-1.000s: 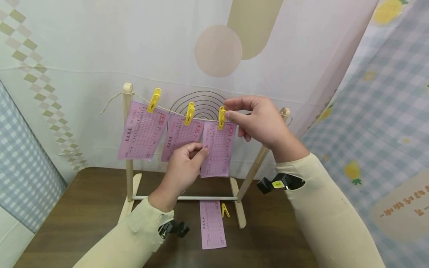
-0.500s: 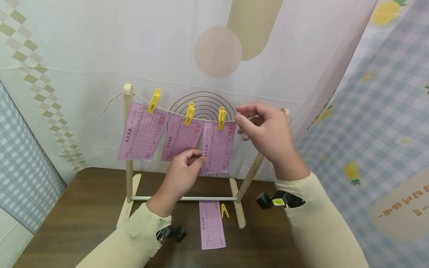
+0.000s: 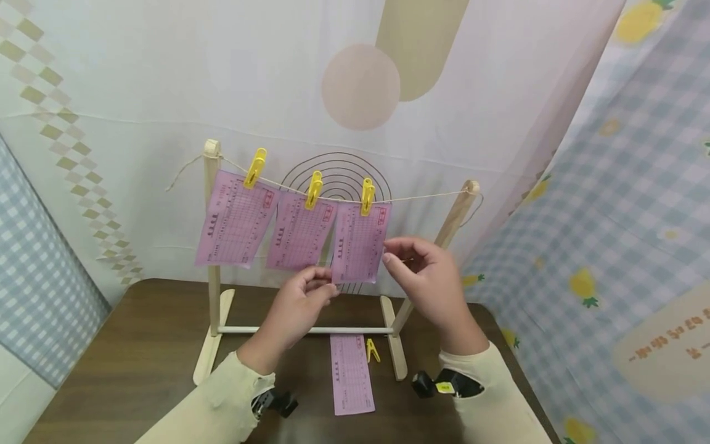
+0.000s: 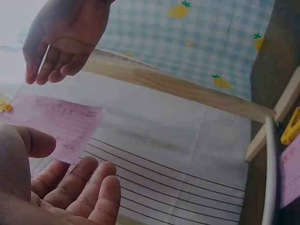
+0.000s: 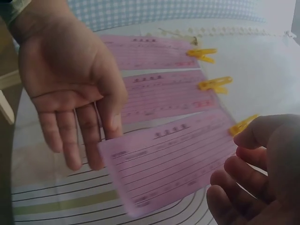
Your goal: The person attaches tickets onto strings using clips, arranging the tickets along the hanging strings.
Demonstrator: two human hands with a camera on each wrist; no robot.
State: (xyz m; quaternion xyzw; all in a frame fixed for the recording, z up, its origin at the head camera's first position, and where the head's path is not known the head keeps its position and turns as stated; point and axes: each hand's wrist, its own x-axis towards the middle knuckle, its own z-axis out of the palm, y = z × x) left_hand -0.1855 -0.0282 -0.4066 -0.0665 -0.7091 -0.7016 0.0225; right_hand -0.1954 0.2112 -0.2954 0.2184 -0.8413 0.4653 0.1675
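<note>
Three pink printed slips hang from a string (image 3: 421, 197), each under a yellow clothespin (image 3: 367, 196). My left hand (image 3: 296, 305) is at the lower left edge of the rightmost hanging slip (image 3: 359, 246), its fingers loosely extended. In the right wrist view, the left fingertips are right at that slip's lower corner. Beside the slip's right edge is my right hand (image 3: 429, 277), fingers relaxed and thumb apart, with nothing held. The left slip (image 3: 235, 219) and the middle slip (image 3: 302, 228) hang farther left.
The string runs between a left wooden post (image 3: 214, 296) and a right wooden post (image 3: 457, 213), joined low down by a white rod (image 3: 344, 330). On the brown table (image 3: 138, 345) lie another pink slip (image 3: 352, 376) and a loose yellow clothespin (image 3: 372, 350). Patterned cloth hangs behind.
My right hand has left the rightmost clothespin and moved down beside the slip's right edge. The left hand has slid down along its left edge. The clothespin stays on the string.
</note>
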